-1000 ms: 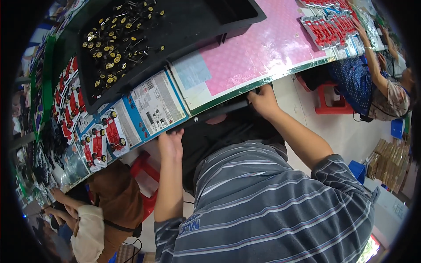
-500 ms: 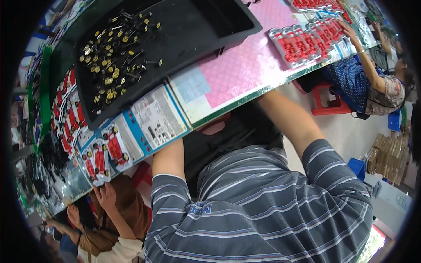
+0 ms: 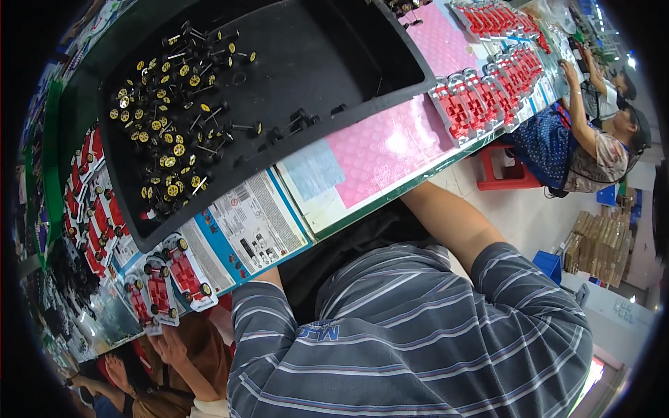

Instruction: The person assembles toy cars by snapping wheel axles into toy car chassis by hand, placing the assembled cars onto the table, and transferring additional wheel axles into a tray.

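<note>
Both of my hands are hidden beneath the front edge of the table. My left forearm (image 3: 267, 276) goes under it near a printed blue-and-white card sheet (image 3: 259, 216); my right forearm (image 3: 453, 214) goes under it below a pink patterned mat (image 3: 401, 150). What either hand touches cannot be seen. On the table stands a large black tray (image 3: 300, 59), its left part strewn with small black wheels with yellow hubs (image 3: 179, 150) on thin axles. Left of the card sheet, red-and-white toy car bases (image 3: 186, 273) with wheels fitted lie side by side.
Rows of red-and-grey car bases (image 3: 481, 101) stand at the right of the table. A co-worker's hand (image 3: 169, 346) is by the left car bases. Another person sits at the right on a red stool (image 3: 498, 167). Stacked cardboard (image 3: 596, 244) stands behind.
My view has shifted, so the table sits lower in the picture and more of the tray shows. The right co-worker's hand has drawn away from the car rows. My hands stay hidden.
</note>
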{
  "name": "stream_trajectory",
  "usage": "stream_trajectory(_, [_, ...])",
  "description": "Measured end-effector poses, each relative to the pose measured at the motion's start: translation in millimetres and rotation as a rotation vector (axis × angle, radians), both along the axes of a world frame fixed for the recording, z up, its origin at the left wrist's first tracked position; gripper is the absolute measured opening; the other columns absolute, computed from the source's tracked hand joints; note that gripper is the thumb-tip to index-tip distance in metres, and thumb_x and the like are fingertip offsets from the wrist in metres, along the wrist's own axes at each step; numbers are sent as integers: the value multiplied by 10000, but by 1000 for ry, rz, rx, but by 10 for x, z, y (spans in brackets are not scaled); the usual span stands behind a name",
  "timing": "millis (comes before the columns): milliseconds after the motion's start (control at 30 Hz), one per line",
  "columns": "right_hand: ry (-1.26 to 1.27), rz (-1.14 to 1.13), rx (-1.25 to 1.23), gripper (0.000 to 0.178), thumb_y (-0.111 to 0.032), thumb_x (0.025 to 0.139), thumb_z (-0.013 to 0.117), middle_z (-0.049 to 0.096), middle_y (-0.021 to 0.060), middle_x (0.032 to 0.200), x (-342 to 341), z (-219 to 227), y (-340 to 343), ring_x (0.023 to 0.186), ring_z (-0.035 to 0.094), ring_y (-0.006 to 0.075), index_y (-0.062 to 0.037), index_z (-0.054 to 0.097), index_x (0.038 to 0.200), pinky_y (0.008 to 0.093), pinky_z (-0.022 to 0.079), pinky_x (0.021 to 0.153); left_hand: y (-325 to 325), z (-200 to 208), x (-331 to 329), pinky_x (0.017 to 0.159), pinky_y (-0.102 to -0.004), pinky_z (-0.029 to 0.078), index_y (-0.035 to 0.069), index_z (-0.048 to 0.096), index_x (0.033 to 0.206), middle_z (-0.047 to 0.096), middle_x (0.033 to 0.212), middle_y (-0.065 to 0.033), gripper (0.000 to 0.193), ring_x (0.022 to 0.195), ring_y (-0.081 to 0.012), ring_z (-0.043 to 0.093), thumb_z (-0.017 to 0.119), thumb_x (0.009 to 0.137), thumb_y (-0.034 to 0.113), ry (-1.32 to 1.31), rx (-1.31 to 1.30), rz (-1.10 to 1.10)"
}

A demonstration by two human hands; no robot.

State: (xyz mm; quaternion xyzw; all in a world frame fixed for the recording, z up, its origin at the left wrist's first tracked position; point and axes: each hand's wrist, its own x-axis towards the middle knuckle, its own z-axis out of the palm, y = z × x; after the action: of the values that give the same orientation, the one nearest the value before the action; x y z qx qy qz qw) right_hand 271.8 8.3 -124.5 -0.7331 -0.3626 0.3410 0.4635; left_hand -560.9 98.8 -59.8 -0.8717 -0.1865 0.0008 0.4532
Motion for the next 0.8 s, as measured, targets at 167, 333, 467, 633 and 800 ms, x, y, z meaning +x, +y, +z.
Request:
stream_trajectory(167, [66,19,-14,387,-99,903,608,580,191,1307,-63,-56,-55,1215,542,303,-26,576,1282,409,440,1002,-140,-227,-539,1165,-476,317,-36,473,1383,499,1430,-220,411,1406,-321,376,396,1049,190,-1852,-1119,635])
stream_trajectory(333, [173,42,-53,390,-102,905,609,577,193,1312,36,-36,4,1216,542,303,-27,574,1286,407,440,1003,-62,-240,-255,1156,-451,321,-11,486,1391,485,1441,-220,441,1365,-342,423,440,1036,248,-1706,-1213,461])
stream_trajectory(467, [283,32,-58,392,-104,907,609,574,195,1317,243,18,-303,1218,542,302,-29,573,1289,405,440,1004,87,-345,60,1154,-448,323,-8,490,1389,485,1442,-218,444,1361,-343,427,450,1032,253,-1603,-1312,470])
stream_trajectory(633, [-82,22,-243,303,-94,897,651,689,158,1115,322,594,-840,1010,653,217,12,633,1180,341,518,857,459,-763,1387,1150,-445,325,-4,495,1386,485,1442,-216,447,1356,-344,432,463,1027,260,-1483,-1457,438])
stream_trajectory(800, [-538,84,-280,42,-8,810,670,649,125,738,377,1681,-1122,640,626,215,28,669,832,306,524,679,554,-978,2991,1147,-441,328,-1,499,1383,484,1443,-214,450,1350,-346,438,476,1023,267,-1341,-1567,428])
